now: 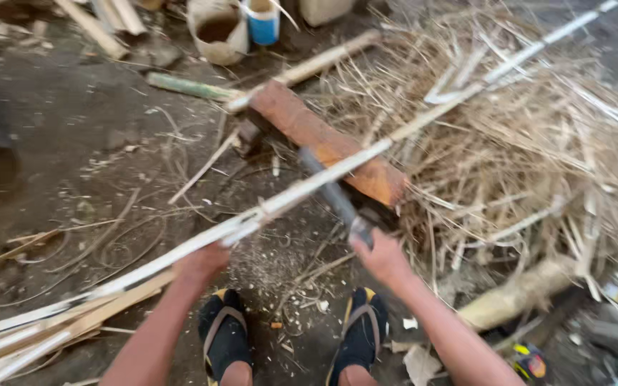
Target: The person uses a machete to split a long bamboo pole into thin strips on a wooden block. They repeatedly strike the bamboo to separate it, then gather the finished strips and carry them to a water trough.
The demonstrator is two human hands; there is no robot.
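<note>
My left hand (pixel 202 262) grips a long pale bamboo strip (pixel 337 168) that runs from the lower left up to the far right. The strip rests across a reddish wooden block (pixel 302 125) lying on the dirt floor. My right hand (pixel 380 256) holds a knife with a dark blade (pixel 330 189); the blade meets the strip just in front of the block. My two feet in black sandals (pixel 223 332) sit below the hands. Motion blur softens the blade and the strip.
A big heap of dry bamboo shavings (pixel 538 143) fills the right side. More split strips (pixel 30 336) lie at the lower left. A white bucket (pixel 216 28) and a blue-banded container (pixel 262 21) stand at the back. A thick pale log (pixel 516 293) lies at the right.
</note>
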